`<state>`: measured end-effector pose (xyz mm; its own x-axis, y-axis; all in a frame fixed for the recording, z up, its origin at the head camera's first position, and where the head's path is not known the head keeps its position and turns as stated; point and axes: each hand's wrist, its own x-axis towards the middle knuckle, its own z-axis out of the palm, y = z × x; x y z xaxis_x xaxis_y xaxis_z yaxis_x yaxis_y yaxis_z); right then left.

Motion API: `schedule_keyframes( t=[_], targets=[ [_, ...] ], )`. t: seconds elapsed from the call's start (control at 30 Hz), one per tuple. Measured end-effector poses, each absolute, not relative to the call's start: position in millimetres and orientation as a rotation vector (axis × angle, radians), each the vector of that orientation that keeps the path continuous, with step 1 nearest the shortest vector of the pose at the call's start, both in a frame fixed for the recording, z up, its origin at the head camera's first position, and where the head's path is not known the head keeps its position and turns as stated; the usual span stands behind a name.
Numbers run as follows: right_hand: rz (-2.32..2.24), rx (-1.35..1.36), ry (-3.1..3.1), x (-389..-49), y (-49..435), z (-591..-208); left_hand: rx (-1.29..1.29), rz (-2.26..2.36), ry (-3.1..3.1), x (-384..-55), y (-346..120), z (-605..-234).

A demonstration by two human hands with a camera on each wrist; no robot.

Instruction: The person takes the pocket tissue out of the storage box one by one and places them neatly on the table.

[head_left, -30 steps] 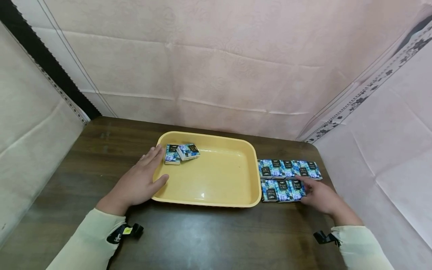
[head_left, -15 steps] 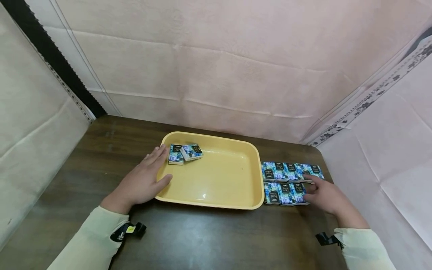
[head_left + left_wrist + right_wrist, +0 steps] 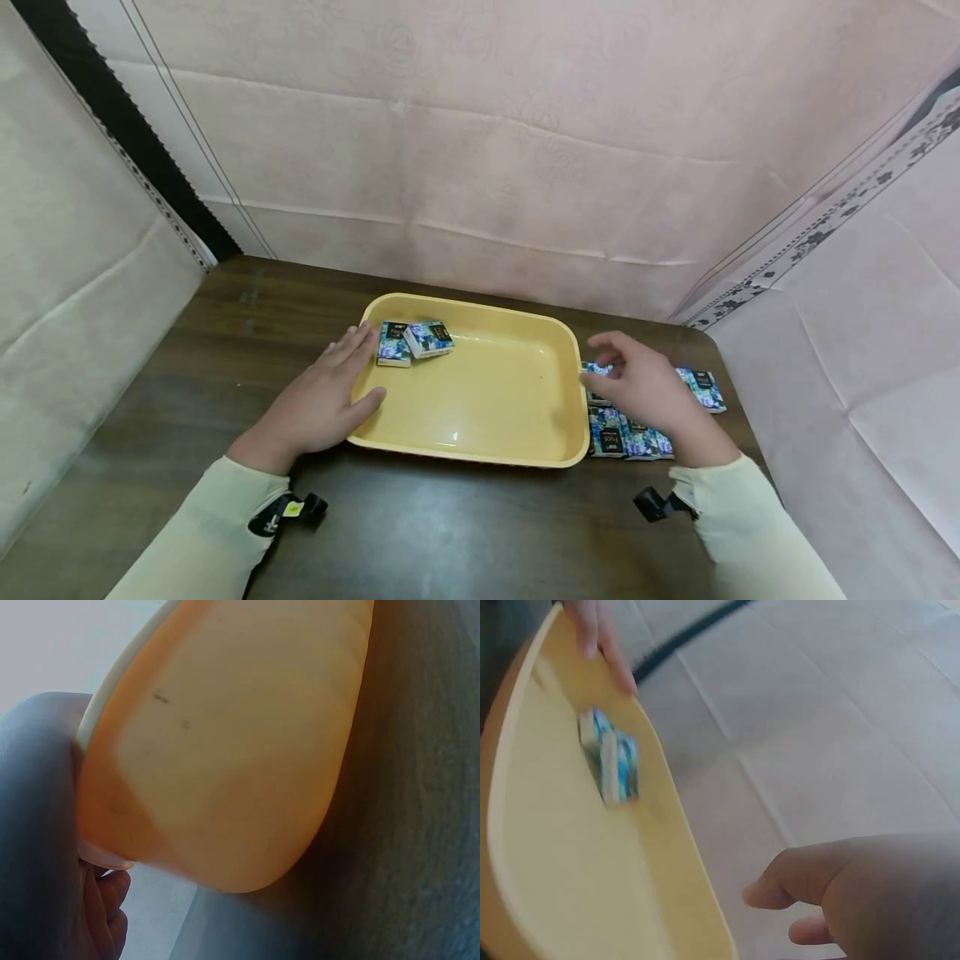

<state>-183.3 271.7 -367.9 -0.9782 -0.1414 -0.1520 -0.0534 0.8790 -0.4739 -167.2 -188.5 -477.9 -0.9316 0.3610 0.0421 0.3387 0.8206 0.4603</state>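
Observation:
My left hand (image 3: 318, 404) rests on the left rim of a yellow plastic tray (image 3: 487, 417), fingers straight and thumb spread over the edge. In the left wrist view the tray's outer wall (image 3: 247, 750) fills the middle. Two small blue floral-print packs (image 3: 393, 344) with black labels lie at the tray's left end, one leaning on the other. My right hand (image 3: 641, 387) hovers by the right rim, over two rows of similar packs (image 3: 607, 433), partly hiding them. Its fingers are loosely bent; the right wrist view shows thumb and fingertip (image 3: 761, 895) apart, holding nothing visible.
A dark wooden table (image 3: 465, 533) carries everything. Pale cloth hangs (image 3: 487, 167) behind and on both sides. One pack (image 3: 703, 390) shows at the right end of the back row, past the right hand.
My right hand has lifted from the right end of the pack rows and moved left to the tray's right rim. The left hand stays on the tray. The head view shifts slightly.

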Motion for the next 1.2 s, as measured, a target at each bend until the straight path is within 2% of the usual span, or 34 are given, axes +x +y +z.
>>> schedule_keyframes(
  t=[0.37,0.67,0.93,1.2],
  targets=[
    [-0.906,-0.267,2.651,-224.7,188.2,-392.2,0.583,0.731,2.966,-167.7,-189.3,-480.8],
    [-0.85,-0.265,2.616,-246.8,136.0,-417.0,0.587,0.735,2.971,-167.9,-189.0,-481.3],
    [-0.895,-0.228,2.589,-259.4,98.4,-438.5,0.591,0.734,2.966,-168.7,-189.8,-480.0],
    [-0.888,-0.153,2.582,-265.5,81.2,-450.9,0.578,0.741,2.96,-167.6,-189.3,-478.7]
  ],
)
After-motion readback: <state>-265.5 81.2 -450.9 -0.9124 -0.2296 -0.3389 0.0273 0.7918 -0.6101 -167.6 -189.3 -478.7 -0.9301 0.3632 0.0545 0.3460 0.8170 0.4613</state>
